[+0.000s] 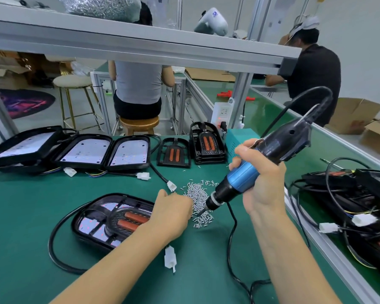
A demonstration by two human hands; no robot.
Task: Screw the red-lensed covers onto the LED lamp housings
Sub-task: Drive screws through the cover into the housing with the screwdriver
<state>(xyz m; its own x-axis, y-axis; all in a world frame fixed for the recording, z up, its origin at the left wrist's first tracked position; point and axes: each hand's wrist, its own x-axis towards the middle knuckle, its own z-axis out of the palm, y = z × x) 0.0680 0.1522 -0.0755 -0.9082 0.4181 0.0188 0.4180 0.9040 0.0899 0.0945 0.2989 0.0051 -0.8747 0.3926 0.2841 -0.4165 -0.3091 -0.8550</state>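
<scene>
A black lamp housing point(92, 224) with a red-lensed cover point(130, 219) laid in it lies on the green mat in front of me. To its right is a heap of small silver screws point(199, 197). My left hand point(173, 211) sits at the heap's left edge with its fingers curled into the screws; what they pinch is hidden. My right hand point(259, 178) grips a blue and black electric screwdriver point(241, 178), whose bit points down into the screw heap.
Three open housings point(86, 152) line the back left. A loose red-lensed cover point(173, 153) and a stack of covers point(207, 143) stand behind the screws. Cabled lamps point(364, 200) pile at the right. A white connector point(170, 257) lies near my left forearm. Other people work at further benches.
</scene>
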